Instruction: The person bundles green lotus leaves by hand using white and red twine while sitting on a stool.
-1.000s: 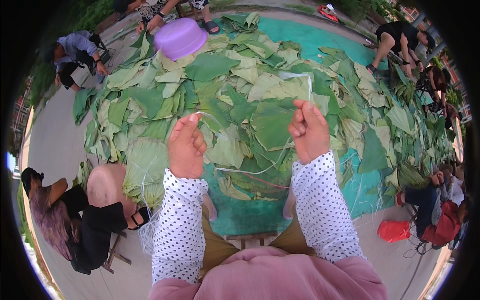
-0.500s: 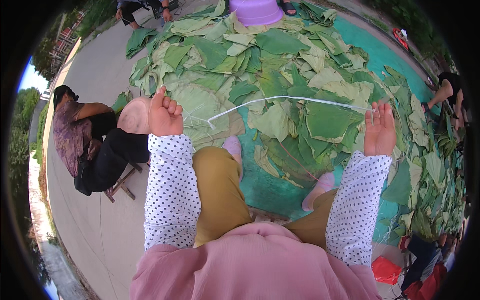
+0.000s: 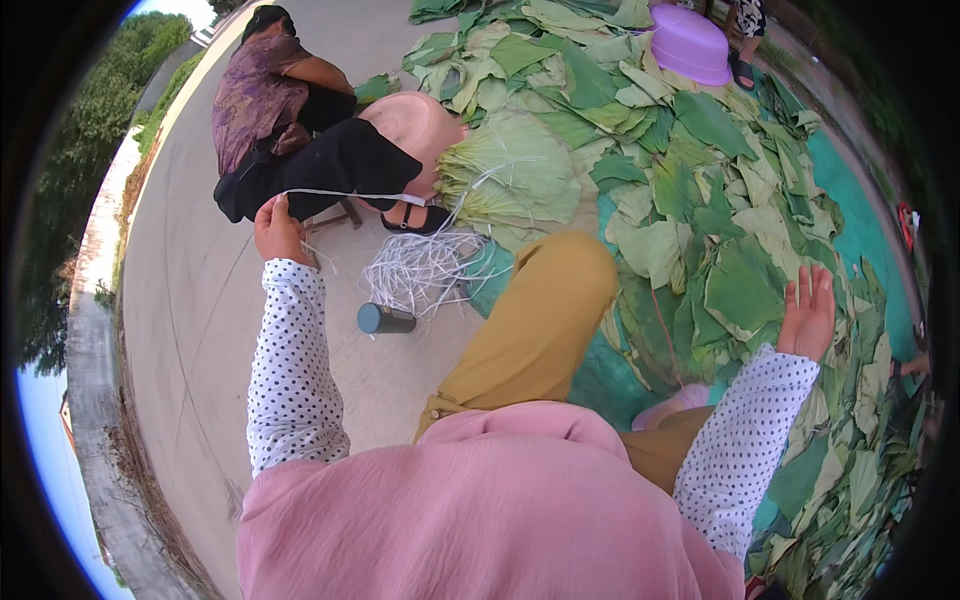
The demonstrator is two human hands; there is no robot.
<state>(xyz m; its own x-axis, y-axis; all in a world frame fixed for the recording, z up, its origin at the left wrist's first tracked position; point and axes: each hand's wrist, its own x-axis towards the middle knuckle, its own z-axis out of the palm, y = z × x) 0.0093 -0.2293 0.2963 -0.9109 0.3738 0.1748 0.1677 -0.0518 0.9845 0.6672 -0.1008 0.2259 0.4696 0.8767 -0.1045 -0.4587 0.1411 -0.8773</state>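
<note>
My left hand [image 3: 281,232] is raised over the paved ground, thumb and fingers pinched on the end of a white plastic strip [image 3: 345,193]. From there the strip runs right toward a fanned stack of pale green leaves [image 3: 520,178], which has more white strip lying across it. My right hand [image 3: 808,318] is held up above the leaf heap on the right, palm showing and fingers stretched out, with nothing visible in it. Below and right of my left hand is a loose tangle of white strips [image 3: 425,272], and beside it lies a dark teal cylinder [image 3: 385,319].
Large green leaves [image 3: 740,285] cover a green sheet [image 3: 590,352] ahead and to the right. A pink basin [image 3: 405,125] stands beside a seated person [image 3: 270,100] at the left. Farther off is a purple tub [image 3: 690,45]. My bent knee [image 3: 565,270] rises in the middle.
My view has turned left, bringing the strip tangle and cylinder into sight. The strip stretched between both hands before; now my right hand is off it and my left hand has drawn away left.
</note>
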